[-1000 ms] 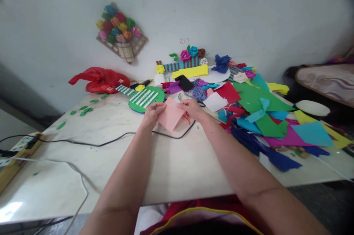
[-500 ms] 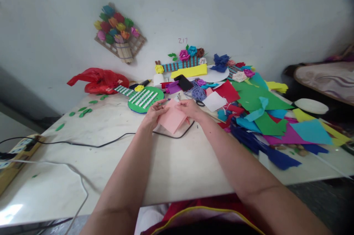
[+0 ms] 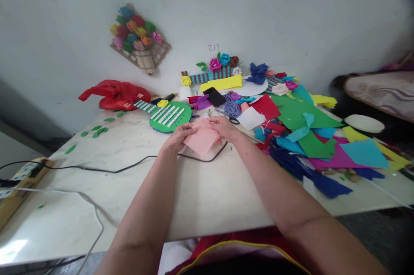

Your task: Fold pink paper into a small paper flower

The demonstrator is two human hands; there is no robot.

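Note:
Between my two hands is a square of pink paper (image 3: 202, 139), held just above the table with one corner toward me. My left hand (image 3: 179, 136) pinches its left edge between thumb and fingers. At the upper right edge, my right hand (image 3: 223, 127) is closed on the same paper. Some pink paper also shows under its right side; whether it is a separate sheet I cannot tell. Left of the paper lies a green guitar-shaped cutout (image 3: 170, 117) with white strips. A pair of scissors (image 3: 234, 120) lies just beyond my right hand, partly hidden.
A black cable (image 3: 114, 171) crosses the table (image 3: 207, 197) under the paper. Coloured paper sheets (image 3: 300, 113) and scraps pile up on the right. Green paper leaves (image 3: 70, 149), a red plastic bag (image 3: 119, 93) and a power strip (image 3: 27, 175) are on the left. Paper flowers (image 3: 215, 64) stand against the wall.
The pink paper has turned and flattened slightly in my hands. My left hand has shifted a little down and left, its fingers curling closer together.

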